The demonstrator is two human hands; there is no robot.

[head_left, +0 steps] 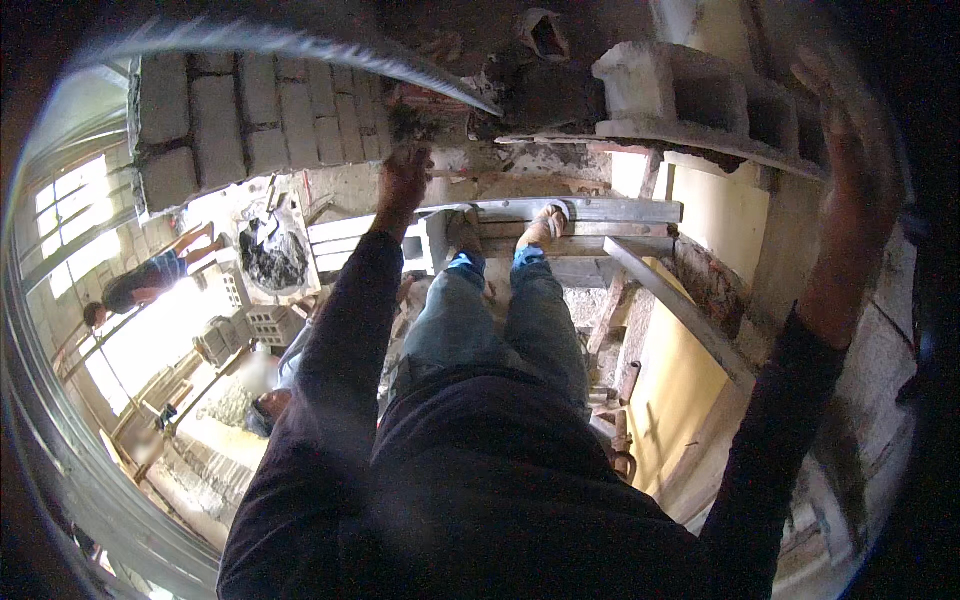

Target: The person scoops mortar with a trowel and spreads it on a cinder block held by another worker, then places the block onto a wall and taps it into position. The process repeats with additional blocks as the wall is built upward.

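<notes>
My left hand is raised at the broken end of the block wall. Its fingers look curled, just below a dark patch; what they hold is too dim to make out. At far right my right hand is up beside the hollow concrete block, its fingers stretched out and slightly blurred. Whether it touches the block's end cannot be told. The block lies on its side with its hollows facing me, on a ledge next to dark mortar.
My feet stand on metal-edged scaffold planks high above the floor. A taut pale line crosses overhead. Below left are a mortar-filled trough, stacked blocks and two people, one nearer. A yellow board leans at right.
</notes>
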